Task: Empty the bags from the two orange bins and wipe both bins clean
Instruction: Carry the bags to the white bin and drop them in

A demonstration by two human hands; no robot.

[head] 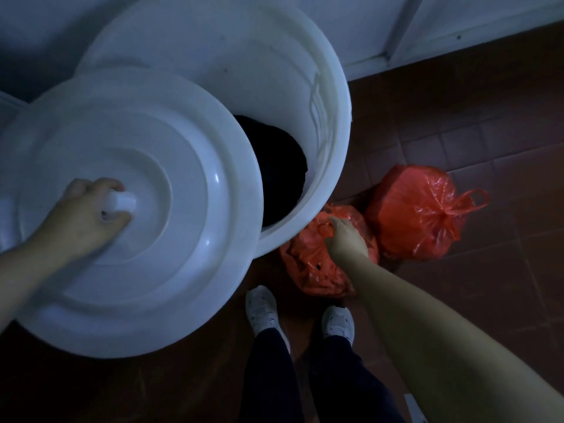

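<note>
Your left hand (91, 209) grips the white lid's (183, 239) knob (122, 201). Your right hand (346, 236) pinches the near red bag's (308, 261) tied top.

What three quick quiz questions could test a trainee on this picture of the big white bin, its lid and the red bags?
1. True or false: the lid fully covers the big white bin.
2. Which hand grips the lid's knob? A) left hand B) right hand
3. How many red bags lie on the floor?

Key:
1. False; it is held aside, showing something dark inside.
2. A; the right hand is on the nearer red bag.
3. Two; the farther red bag is tied shut.
</note>
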